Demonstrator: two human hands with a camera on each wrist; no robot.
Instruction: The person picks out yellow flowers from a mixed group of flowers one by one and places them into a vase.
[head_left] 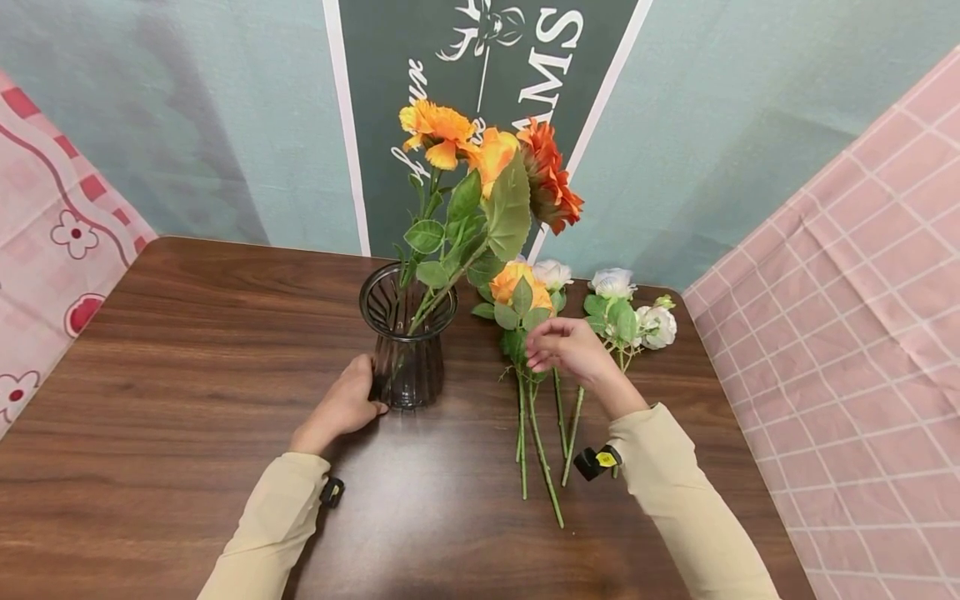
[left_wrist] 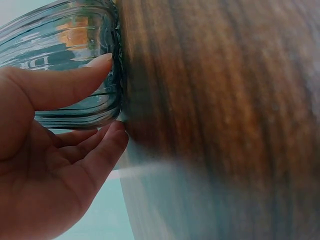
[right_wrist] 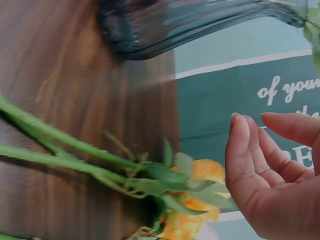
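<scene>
A dark ribbed glass vase (head_left: 408,375) stands upright on the table, with tall orange and red-orange flowers (head_left: 551,179) leaning to the right out of its mouth. Low on the vase's left side, my left hand (head_left: 348,400) holds it; the left wrist view shows the thumb on the glass near the base and the other fingers round the opposite side. My right hand (head_left: 570,350) hovers empty over the loose stems, its fingers loosely bent and apart from the thumb. Nearest to it lies a yellow-orange rose (head_left: 517,285) with green leaves.
White roses (head_left: 612,283) on long green stems (head_left: 573,433) lie to the right of the vase. Behind the wooden table (head_left: 187,400) hangs a blue-green cloth (head_left: 285,125) with a dark lettered panel. A pink checked cloth (head_left: 840,333) borders the right side.
</scene>
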